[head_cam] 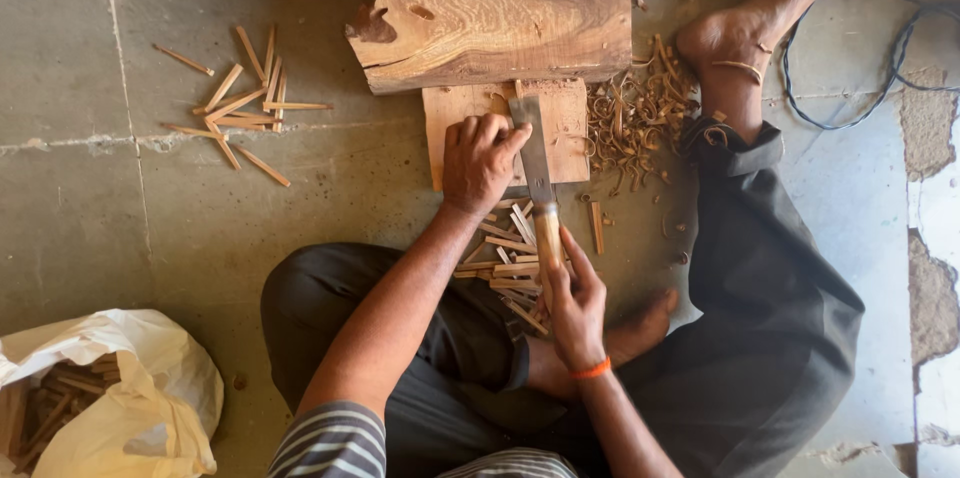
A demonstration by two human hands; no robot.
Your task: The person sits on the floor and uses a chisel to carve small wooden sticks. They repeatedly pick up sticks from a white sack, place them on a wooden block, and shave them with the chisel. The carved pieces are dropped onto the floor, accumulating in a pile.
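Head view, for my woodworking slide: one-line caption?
Left hand steadies wood on a small block; right hand grips a broad chisel.

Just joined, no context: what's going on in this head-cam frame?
A person sits on the floor working wood by hand. The left hand presses down on a small wooden board, fingers against the flat blade of a chisel. The right hand grips the chisel's wooden handle. Cut wooden sticks lie piled under the hands, curled shavings to the right, more sticks in a white bag lower left.
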